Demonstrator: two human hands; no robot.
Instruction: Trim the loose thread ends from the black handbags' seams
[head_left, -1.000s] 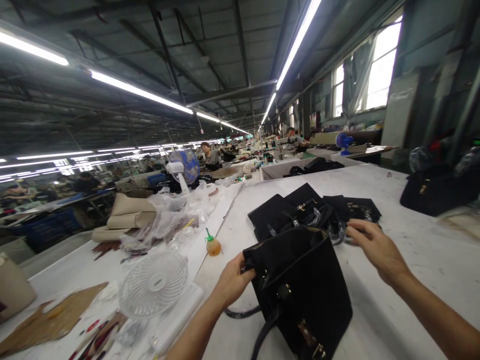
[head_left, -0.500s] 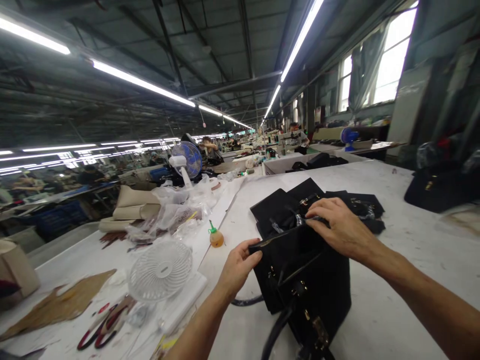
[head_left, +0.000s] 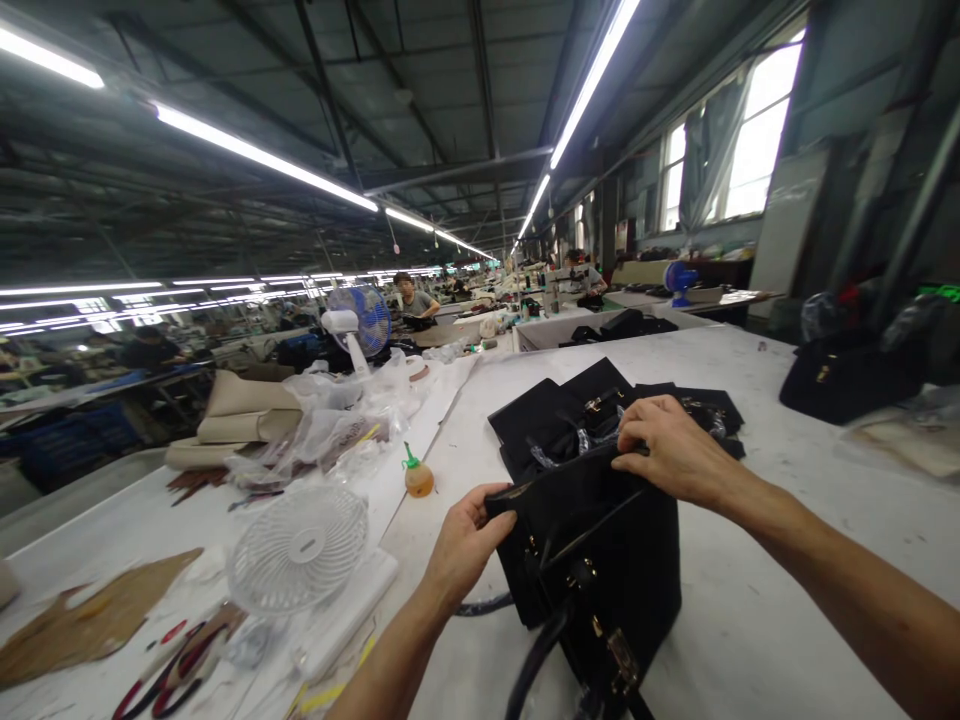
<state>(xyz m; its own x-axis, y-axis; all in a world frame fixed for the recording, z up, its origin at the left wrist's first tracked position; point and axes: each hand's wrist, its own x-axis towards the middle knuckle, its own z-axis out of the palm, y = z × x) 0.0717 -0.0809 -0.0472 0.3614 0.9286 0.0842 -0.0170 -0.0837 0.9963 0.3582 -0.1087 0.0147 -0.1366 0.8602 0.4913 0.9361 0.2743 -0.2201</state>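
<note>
A black handbag (head_left: 637, 570) with gold-coloured metal fittings stands upright on the white table (head_left: 810, 600). Its top edge is pinched at the left corner by my left hand (head_left: 466, 540), thumb on the near side. Farther right, my right hand (head_left: 667, 445) grips the same rim, fingers curled and partly hiding the edge. A dark handle (head_left: 544, 645) hangs down the bag's near side. Just behind lie more black bag pieces (head_left: 551, 415), some with clear plastic wrap and gold hardware. What the bag holds inside is too dark to make out.
Left of the bag are a small oil bottle (head_left: 418, 474), a white round fan (head_left: 300, 550), scissors (head_left: 180, 665), a brown material scrap (head_left: 97, 625) and crumpled plastic (head_left: 337, 420). Another black bag (head_left: 847, 375) sits at the right. A person (head_left: 415, 298) works farther back.
My right hand's fingers have curled more tightly onto the rim. My left hand keeps its hold on the corner. The whole view has shifted slightly, so the table things appear farther left.
</note>
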